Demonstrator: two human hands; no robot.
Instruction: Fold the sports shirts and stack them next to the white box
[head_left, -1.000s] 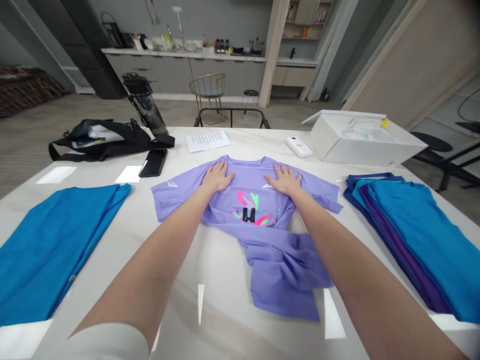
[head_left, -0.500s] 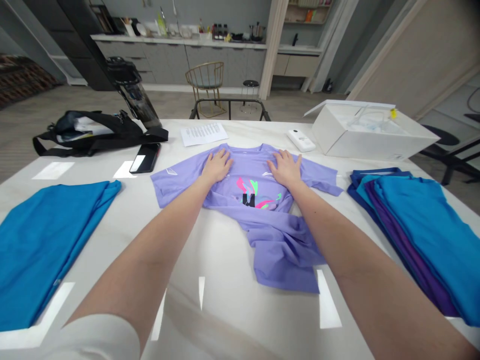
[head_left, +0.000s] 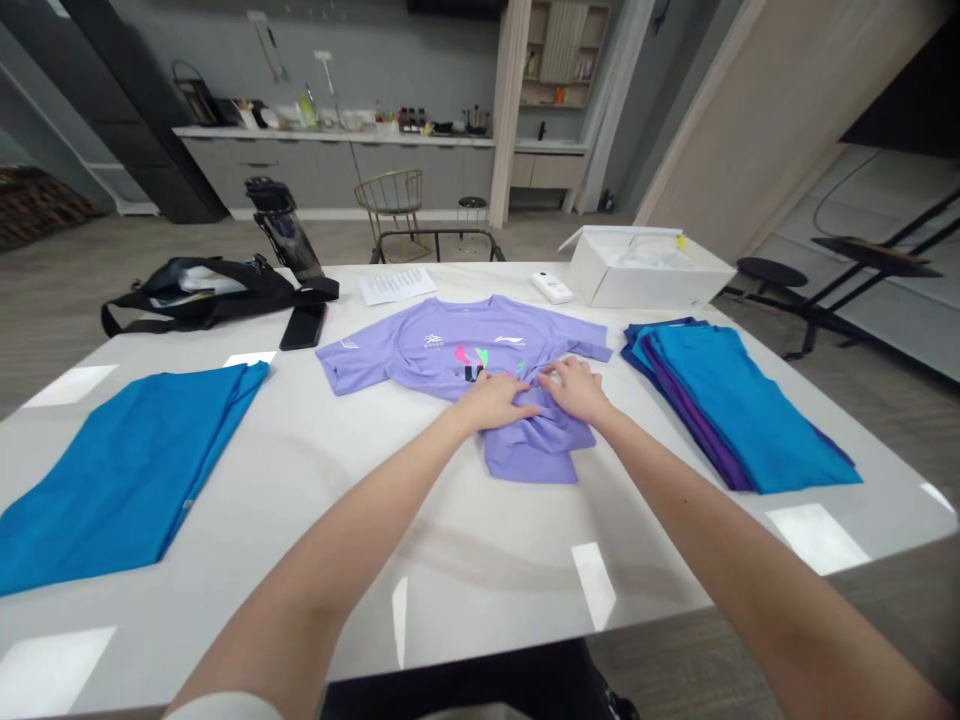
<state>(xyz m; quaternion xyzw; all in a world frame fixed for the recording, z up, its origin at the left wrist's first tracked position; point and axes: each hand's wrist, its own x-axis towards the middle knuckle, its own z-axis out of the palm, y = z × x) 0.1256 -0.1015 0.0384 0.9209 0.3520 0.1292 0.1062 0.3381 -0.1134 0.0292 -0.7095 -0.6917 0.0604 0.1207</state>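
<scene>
A light purple T-shirt (head_left: pixel 442 340) with white logos and a pink, green and black print lies on the white table. Its collar and sleeves are spread at the far side, while the lower part is bunched and folded towards me. My left hand (head_left: pixel 495 400) rests on the bunched cloth just below the print, thumb apart from the fingers. Close beside it, my right hand (head_left: pixel 577 390) touches the same folds, its fingers bent and spread. Both hands look open, and part of the print is hidden behind the left one.
A folded blue garment (head_left: pixel 135 450) lies at left, a stack of blue and purple garments (head_left: pixel 750 400) at right. Farther back are a black bag (head_left: pixel 202 310), a bottle (head_left: pixel 289 235), a phone (head_left: pixel 304 326), a printed sheet (head_left: pixel 397 287), a white device (head_left: pixel 553 288) and a white box (head_left: pixel 637 285).
Both hands have moved from the shirt's shoulders towards me and closer together, onto the bunched lower part. The logos on the chest are uncovered. The camera view has tilted and shifted.
</scene>
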